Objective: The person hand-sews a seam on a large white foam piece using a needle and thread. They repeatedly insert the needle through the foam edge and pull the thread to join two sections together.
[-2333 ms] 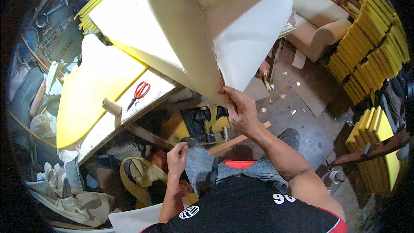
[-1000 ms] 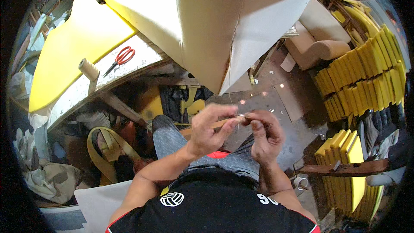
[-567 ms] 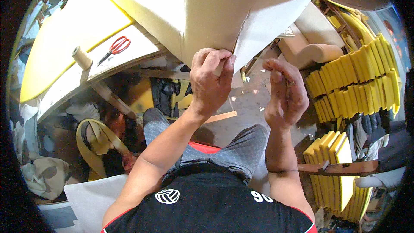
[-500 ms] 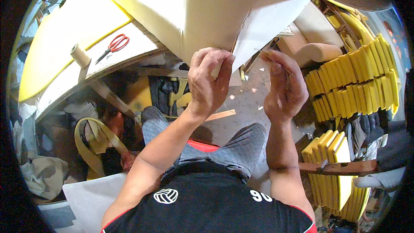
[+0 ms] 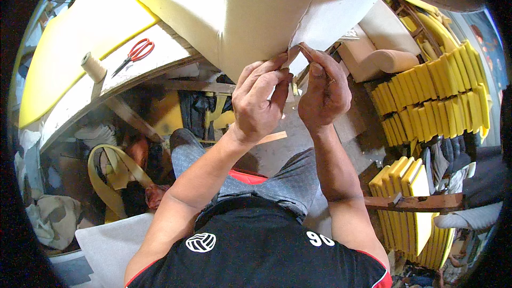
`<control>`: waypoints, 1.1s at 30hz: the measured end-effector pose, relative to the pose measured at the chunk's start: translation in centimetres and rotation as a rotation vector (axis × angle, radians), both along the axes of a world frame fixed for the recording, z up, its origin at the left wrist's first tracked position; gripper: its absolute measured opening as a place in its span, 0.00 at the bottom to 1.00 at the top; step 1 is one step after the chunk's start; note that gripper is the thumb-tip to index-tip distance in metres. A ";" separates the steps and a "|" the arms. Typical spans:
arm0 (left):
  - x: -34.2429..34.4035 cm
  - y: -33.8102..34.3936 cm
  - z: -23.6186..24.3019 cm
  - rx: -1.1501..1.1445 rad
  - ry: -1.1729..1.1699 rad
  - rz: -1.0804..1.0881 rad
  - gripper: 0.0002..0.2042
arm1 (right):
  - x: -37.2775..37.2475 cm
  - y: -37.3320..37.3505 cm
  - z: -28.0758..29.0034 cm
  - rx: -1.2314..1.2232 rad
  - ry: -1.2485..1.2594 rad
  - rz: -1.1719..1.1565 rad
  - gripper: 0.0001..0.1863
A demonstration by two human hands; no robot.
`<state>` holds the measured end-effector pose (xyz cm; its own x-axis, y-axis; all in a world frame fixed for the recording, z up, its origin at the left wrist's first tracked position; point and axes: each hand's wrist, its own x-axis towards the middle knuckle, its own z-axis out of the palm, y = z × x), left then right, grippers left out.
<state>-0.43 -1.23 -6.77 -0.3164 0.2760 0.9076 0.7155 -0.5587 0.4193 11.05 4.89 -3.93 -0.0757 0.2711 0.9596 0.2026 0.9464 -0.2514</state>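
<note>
A large cream upholstery cover [image 5: 261, 16] spreads over a padded form in front of me, with a seam running down to its lower corner. At that corner my left hand [image 5: 258, 101] pinches the fabric edge between thumb and fingers. Just to the right, my right hand [image 5: 326, 93] is closed, its fingertips pressed together by the seam's end. What it holds, perhaps something thin, is too small to make out. Red-handled scissors [image 5: 136, 54] and a spool of thread [image 5: 94, 67] are on the board at left.
The white-topped board [image 5: 170, 45] carries yellow foam [image 5: 58, 58] at the left. Rows of yellow foam pads [image 5: 432, 98] are stacked at the right, with more yellow panels [image 5: 408, 202] below them. Cream padded pieces [image 5: 392, 60] stand at the back right. Wood strips lie under the board.
My right hand has moved left and up to the seam, and its fingers have closed there. My left hand still pinches the edge. The view has shifted slightly.
</note>
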 end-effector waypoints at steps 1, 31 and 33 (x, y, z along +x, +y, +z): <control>0.0 0.0 0.0 0.002 -0.004 0.000 0.08 | -0.1 0.2 -0.2 0.013 0.010 0.010 0.11; -0.7 0.3 -0.5 0.018 -0.012 -0.026 0.07 | -0.7 0.1 0.0 0.070 -0.019 0.003 0.10; -0.7 0.3 -0.5 0.019 -0.012 -0.033 0.07 | -0.6 0.1 0.1 0.078 -0.035 -0.019 0.10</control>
